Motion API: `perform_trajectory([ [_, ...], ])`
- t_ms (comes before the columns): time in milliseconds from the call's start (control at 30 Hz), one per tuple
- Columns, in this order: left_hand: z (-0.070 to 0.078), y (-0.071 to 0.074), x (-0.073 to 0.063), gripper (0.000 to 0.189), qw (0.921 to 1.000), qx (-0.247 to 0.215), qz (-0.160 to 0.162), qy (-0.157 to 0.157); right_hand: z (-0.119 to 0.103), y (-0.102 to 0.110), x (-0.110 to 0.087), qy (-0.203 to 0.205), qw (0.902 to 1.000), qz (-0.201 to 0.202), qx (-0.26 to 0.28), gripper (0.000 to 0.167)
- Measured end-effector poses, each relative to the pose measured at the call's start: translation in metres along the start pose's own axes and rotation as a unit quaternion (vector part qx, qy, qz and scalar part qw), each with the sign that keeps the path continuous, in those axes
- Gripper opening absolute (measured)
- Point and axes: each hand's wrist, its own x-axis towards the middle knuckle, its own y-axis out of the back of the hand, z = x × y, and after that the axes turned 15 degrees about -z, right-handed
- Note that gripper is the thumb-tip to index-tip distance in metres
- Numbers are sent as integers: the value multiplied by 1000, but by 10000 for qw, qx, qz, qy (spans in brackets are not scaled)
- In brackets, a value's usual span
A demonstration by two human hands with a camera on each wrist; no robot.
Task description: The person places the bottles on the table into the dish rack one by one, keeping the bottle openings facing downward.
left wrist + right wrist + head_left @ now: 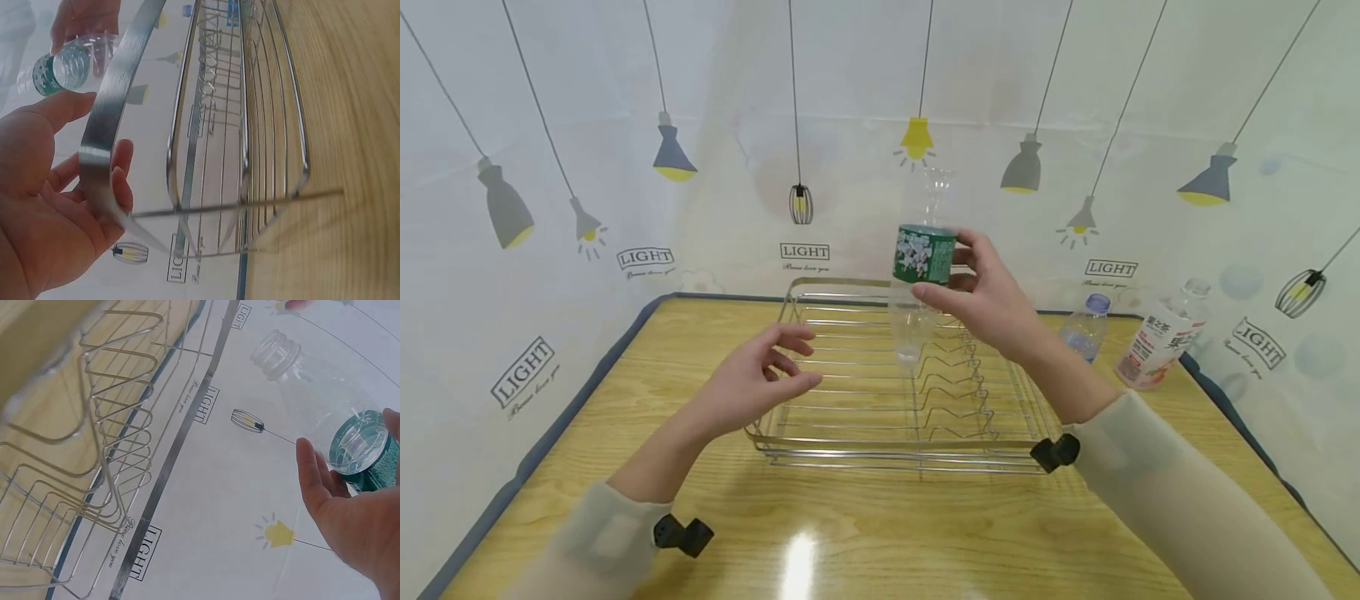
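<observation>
A clear plastic bottle (912,317) with a green label is held upside down over the wire dish rack (850,442). My right hand (992,292) grips it round the label, thumb on the near side and fingers behind. In the right wrist view the bottle's uncapped neck (276,355) points toward the rack. My left hand (752,379) hovers over the rack's left side, fingers loosely bent and nothing in them. The rack's flat metal rim (103,119) crosses in front of part of this hand in the left wrist view.
To the right of the rack stand a small clear bottle (1081,329) with a purple cap and an uncapped bottle (1159,337) with a white-and-pink label. Wavy wire dividers (958,392) rise inside the rack. A patterned curtain (865,75) hangs behind the wooden table (760,533).
</observation>
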Motion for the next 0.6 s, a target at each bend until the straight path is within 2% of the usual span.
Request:
perform_trajectory([
  [200, -12, 12, -15, 55, 9983, 322, 479, 43, -6, 0, 14, 45, 9999, 96, 37, 90],
  [333, -21, 16, -24, 53, 9969, 512, 577, 142, -6, -1, 25, 51, 9998, 163, 108, 91],
  [600, -36, 13, -32, 50, 9973, 452, -97, 567, -3, -9, 52, 80, 9993, 209, 288, 91],
])
